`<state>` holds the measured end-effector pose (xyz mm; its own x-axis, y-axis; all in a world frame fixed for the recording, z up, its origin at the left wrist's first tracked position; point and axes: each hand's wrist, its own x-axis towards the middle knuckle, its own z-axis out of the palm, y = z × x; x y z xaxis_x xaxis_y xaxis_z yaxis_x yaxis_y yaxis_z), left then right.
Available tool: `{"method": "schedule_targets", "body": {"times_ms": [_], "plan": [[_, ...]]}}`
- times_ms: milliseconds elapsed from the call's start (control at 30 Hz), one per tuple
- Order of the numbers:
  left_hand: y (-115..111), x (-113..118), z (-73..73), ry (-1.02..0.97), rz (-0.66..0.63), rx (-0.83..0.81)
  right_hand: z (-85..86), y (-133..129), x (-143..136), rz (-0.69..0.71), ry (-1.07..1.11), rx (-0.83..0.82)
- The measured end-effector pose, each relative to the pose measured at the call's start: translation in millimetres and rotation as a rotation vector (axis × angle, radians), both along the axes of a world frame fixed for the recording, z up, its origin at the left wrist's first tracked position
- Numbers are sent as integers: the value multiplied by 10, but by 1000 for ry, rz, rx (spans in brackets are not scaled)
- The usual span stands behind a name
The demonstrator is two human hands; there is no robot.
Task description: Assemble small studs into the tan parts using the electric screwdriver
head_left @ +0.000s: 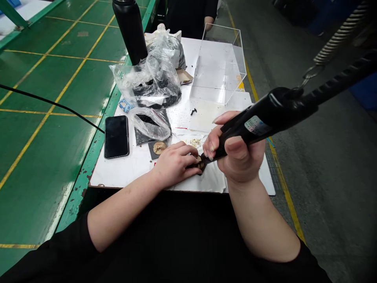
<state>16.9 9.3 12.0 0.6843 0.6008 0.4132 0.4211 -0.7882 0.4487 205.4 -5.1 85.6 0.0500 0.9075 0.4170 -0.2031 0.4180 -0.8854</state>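
Observation:
My right hand [238, 153] is wrapped round a black electric screwdriver [265, 114], which hangs tilted from a coil spring. The tool's tip points down at a small dark part with a tan patch [200, 162]. My left hand [178, 163] is closed on that part and presses it to the table; fingers cover most of it. Just beyond lie tiny brass-coloured pieces [193, 142] on a white sheet [212, 179]. To the left of them, a tan round piece sits on a dark square [159, 147]. An open plastic bag of small black pieces [151, 125] lies behind it.
A phone [116, 136] lies at the table's left. Behind are a larger plastic bag [156, 84], a black bottle [129, 31] and a clear box [218, 65]. The green conveyor [59, 90] borders the left side. Another person [190, 15] is at the far end.

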Motion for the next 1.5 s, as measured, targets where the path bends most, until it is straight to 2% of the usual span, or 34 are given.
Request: {"method": "schedule_targets", "body": {"times_ms": [233, 400, 900, 1067, 1167, 1267, 1333, 1367, 1500], "plan": [[31, -13, 25, 108, -17, -35, 18, -22, -3, -3, -77, -92], [27, -21, 36, 151, -21, -29, -27, 12, 14, 74, -97, -121], [9, -10, 43, 149, -22, -17, -113, 36, 21, 78, -13, -115], [24, -18, 14, 68, -51, -41, -82, 56, 101, 138, 8, -55], [27, -23, -6, -17, -71, -45, -39, 26, 271, 102, -158, -133], [13, -20, -5, -35, -57, -35, -60, -42, 478, 167, -624, -287], [2, -13, 5, -29, -47, -33, -129, -83, 570, 255, -948, -336], [-2, -8, 13, -24, -43, -32, -175, -97, 594, 276, -1042, -347], [-17, 4, 60, -38, -44, -21, -309, -105, 583, 293, -1100, -342]]}}
